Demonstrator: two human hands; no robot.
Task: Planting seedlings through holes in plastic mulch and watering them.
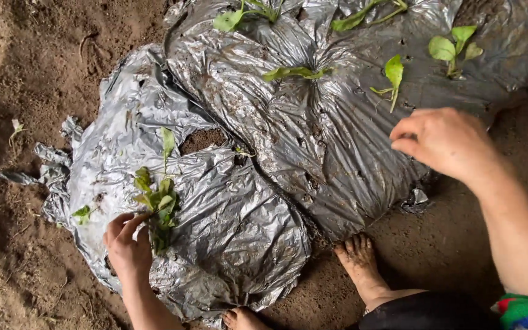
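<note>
My left hand [126,244] grips the base of a bunch of small green seedlings [157,201] over the silver plastic sheet [233,226] at lower left. My right hand [444,142] hovers with curled fingers above the sheet's right part, holding nothing that I can see. Just above it a single seedling [392,76] stands in a hole in the plastic. A dark opening with bare soil [201,139] shows near the held bunch.
More planted seedlings [453,49] poke through the plastic along the top, one [294,73] lying flat in the middle. A tiny plant [82,214] sits left of my left hand. Bare brown soil [25,79] surrounds the sheet. My bare feet [359,260] rest at the bottom edge.
</note>
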